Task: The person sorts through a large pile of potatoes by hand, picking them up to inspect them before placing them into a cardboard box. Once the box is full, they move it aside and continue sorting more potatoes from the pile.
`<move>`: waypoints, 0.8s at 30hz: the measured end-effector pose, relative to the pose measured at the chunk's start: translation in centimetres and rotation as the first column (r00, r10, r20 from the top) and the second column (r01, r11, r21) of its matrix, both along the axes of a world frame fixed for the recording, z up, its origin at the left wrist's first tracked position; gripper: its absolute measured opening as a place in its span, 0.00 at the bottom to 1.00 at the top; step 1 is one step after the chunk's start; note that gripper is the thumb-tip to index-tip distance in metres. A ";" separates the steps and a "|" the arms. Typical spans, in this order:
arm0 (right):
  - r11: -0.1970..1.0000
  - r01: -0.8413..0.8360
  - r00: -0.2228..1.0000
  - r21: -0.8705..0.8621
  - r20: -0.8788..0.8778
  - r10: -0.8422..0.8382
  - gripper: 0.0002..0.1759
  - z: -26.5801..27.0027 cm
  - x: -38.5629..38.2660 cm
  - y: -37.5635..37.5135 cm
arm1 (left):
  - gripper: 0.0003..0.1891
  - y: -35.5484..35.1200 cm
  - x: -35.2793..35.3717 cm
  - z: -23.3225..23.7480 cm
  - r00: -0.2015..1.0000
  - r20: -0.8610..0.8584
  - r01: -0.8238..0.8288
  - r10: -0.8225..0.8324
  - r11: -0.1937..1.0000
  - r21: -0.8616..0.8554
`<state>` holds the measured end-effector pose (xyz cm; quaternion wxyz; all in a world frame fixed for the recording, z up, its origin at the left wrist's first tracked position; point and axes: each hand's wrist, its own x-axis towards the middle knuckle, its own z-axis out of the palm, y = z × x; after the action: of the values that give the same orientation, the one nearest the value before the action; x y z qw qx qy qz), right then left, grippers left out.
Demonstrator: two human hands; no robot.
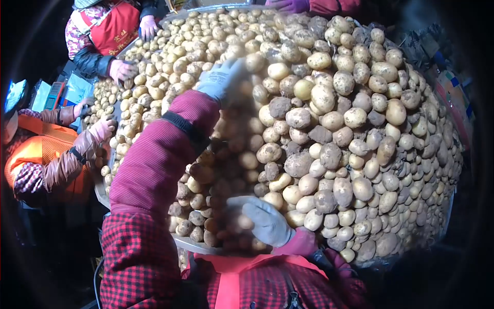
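Note:
A large heap of potatoes (355,118), many with soil on them, fills the middle and right of the head view. My left hand (221,78), in a pale grey work glove, reaches far over the heap, palm down on the potatoes; its fingertips are smeared by motion. Close to my body, my right hand (266,221) wears the same kind of glove. Its fingers stretch to the left over the potatoes, partly blurred. Right under them shows a blurred potato (245,222). Between my two hands lies a darker, lower patch of potatoes (229,177).
Across the table, a person in a red apron (117,28) has gloved hands at the heap's edge. At left, another person in an orange vest (43,149) reaches in. A purple glove (289,5) rests at the far edge. The metal table rim (198,245) runs before me.

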<state>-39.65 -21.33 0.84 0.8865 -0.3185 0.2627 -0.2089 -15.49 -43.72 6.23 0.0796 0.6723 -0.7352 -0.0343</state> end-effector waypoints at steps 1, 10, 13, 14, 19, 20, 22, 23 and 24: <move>0.982 -0.036 0.996 0.187 0.092 0.019 0.23 1.2 -0.1 -0.3 | 0.43 0.3 0.4 -0.6 0.998 -0.058 0.007 -0.007 1.000 -0.009; 0.984 -0.078 0.994 0.159 0.087 0.065 0.26 0.0 -0.6 -0.2 | 0.35 -0.3 5.7 -4.0 0.984 -0.164 -0.087 0.065 0.987 -0.132; 0.987 -0.081 0.993 0.142 0.097 0.068 0.26 -0.7 -0.7 -0.1 | 0.24 0.2 7.4 -3.3 0.986 -0.093 -0.141 0.139 0.990 -0.013; 0.988 -0.076 0.994 0.136 0.088 0.064 0.26 -0.8 -0.6 0.0 | 0.20 0.5 8.2 -3.1 0.980 -0.091 -0.175 0.177 0.984 0.032; 0.985 -0.087 0.996 0.148 0.049 0.080 0.25 0.1 -0.5 -0.1 | 0.17 2.3 13.9 -2.6 0.910 0.204 -0.351 0.361 0.932 -0.085; 0.979 -0.094 0.994 0.180 0.065 0.084 0.25 0.4 -0.5 -0.2 | 0.17 2.9 16.2 -3.3 0.911 0.191 -0.351 0.366 0.930 -0.107; 0.962 -0.117 0.991 0.246 0.090 0.097 0.25 0.7 -0.5 -0.3 | 0.17 5.3 17.5 -2.5 0.791 0.410 -0.473 0.454 0.879 -0.060; 0.982 -0.105 0.994 0.156 0.024 0.102 0.24 0.3 -0.5 -0.2 | 0.17 6.0 18.4 -2.5 0.813 0.374 -0.468 0.447 0.883 -0.037; 0.982 -0.108 0.994 0.153 0.031 0.105 0.24 0.2 -0.5 -0.2 | 0.18 6.7 18.8 -2.0 0.833 0.340 -0.459 0.436 0.888 -0.013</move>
<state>-40.10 -21.50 1.00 0.9214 -0.2598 0.2506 -0.1438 3.32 -37.07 4.23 -0.0632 0.8239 -0.5583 0.0743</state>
